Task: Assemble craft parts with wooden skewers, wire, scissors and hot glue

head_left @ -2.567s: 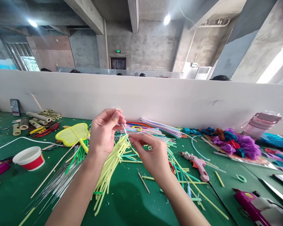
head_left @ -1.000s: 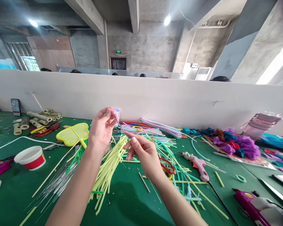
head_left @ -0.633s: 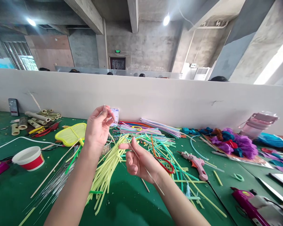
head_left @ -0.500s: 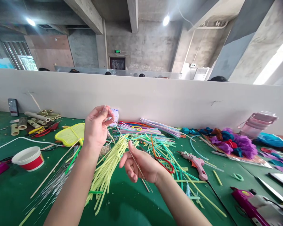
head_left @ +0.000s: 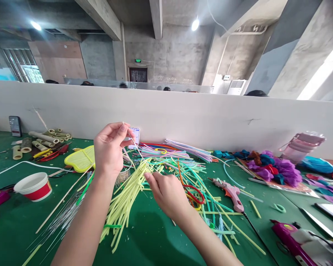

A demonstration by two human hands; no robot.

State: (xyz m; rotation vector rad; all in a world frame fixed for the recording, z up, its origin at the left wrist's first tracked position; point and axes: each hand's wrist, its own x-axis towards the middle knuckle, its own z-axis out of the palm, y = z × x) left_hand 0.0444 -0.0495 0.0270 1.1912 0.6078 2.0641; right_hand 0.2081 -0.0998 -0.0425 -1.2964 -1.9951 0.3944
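My left hand, raised in the middle, pinches the upper end of a thin pale wire between thumb and fingers. From there the wire slants down and right to my right hand, whose back faces up with the fingers curled closed around the lower stretch. Its fingertips are partly hidden. Below and between both hands lies a bundle of yellow-green fuzzy stems. To the left, beside my left forearm, there is a spread of thin silver wires.
A yellow leaf-shaped piece and a paper cup are on the left. Red-handled scissors, a pink glue gun and purple flowers lie to the right. A phone leans against the white partition.
My right hand has turned over, from palm side showing to back up, and its fingers have closed in on the wire. My left hand has shifted slightly left, still pinching the wire.
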